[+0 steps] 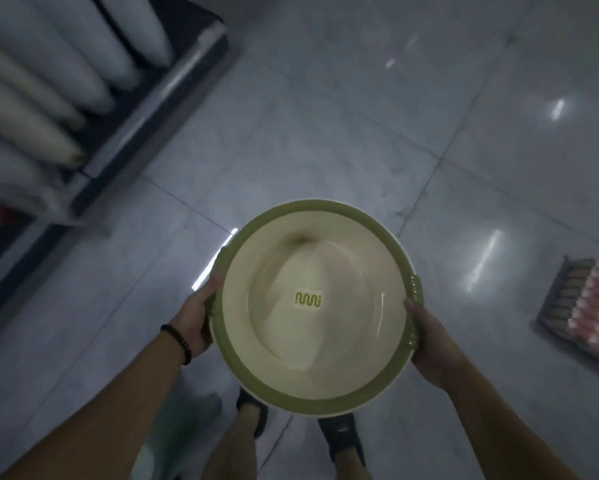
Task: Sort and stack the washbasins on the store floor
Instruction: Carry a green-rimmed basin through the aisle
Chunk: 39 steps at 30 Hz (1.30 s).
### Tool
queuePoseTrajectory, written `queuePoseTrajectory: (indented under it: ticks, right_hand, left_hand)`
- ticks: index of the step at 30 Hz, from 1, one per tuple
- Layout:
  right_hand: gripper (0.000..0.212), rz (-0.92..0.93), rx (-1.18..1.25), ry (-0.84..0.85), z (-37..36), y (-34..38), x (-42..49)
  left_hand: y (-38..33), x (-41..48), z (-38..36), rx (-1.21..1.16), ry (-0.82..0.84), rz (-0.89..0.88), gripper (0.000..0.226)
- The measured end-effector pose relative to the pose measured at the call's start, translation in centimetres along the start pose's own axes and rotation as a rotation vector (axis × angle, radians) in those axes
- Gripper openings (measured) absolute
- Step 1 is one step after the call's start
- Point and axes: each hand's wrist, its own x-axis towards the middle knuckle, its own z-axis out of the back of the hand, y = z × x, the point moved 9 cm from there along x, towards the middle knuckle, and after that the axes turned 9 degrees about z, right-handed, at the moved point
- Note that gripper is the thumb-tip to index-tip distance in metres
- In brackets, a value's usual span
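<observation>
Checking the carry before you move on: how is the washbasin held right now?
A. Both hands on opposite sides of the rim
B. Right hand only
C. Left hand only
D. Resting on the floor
A: the left hand and right hand each have a grip on opposite sides of the washbasin rim, above the floor.

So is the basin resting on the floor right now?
No, the washbasin is held up in the air by the left hand and right hand at opposite rims, above the person's feet.

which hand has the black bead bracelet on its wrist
The left hand, gripping the left side of the cream plastic washbasin with the green rim. The right hand, on the opposite side, has a bare wrist.
</observation>
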Motion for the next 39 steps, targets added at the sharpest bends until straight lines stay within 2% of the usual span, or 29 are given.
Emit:
queuePoseTrajectory:
  ticks: [3, 7, 9, 13, 16, 21, 26, 33, 39]
  right_hand:
    - [0.049, 0.036, -0.136, 0.057, -5.1, 6.3, -4.8]
    - [0.073, 0.074, -0.25, 0.219, -13.6, 12.4, -11.5]
    - [0.077, 0.085, -0.336, 0.319, -18.2, 13.9, -14.5]
    - [0.046, 0.128, -0.505, 0.534, -29.3, 14.5, -22.4]
    - [0.04, 0.162, -0.596, 0.668, -35.8, 13.5, -27.3]
    - [0.038, 0.21, -0.761, 0.913, -48.5, 6.4, -39.1]
    - [0.043, 0.225, -0.92, 1.107, -58.6, -5.9, -51.9]
    - [0.046, 0.192, -1.039, 1.291, -68.7, -24.8, -69.6]
    - [0.047, 0.179, -1.072, 1.347, -78.3, -37.9, -80.6]
  left_hand:
    - [-1.5, -10.3, 3.4, -0.129, -0.112, -0.071, 0.055]
    - [-0.5, -23.8, 8.0, -0.302, -0.248, -0.172, 0.056]
    - [0.9, -30.5, 10.4, -0.376, -0.287, -0.221, 0.054]
    - [5.7, -43.8, 16.7, -0.56, -0.446, -0.365, 0.051]
    - [9.4, -50.3, 20.0, -0.668, -0.524, -0.449, 0.052]
    - [21.3, -62.0, 27.6, -0.951, -0.638, -0.589, 0.055]
    - [35.6, -71.5, 35.5, -1.151, -0.732, -0.688, 0.051]
    - [52.5, -85.0, 47.0, -1.274, -0.857, -0.792, 0.055]
    - [61.0, -92.9, 57.6, -1.472, -0.901, -0.891, 0.051]
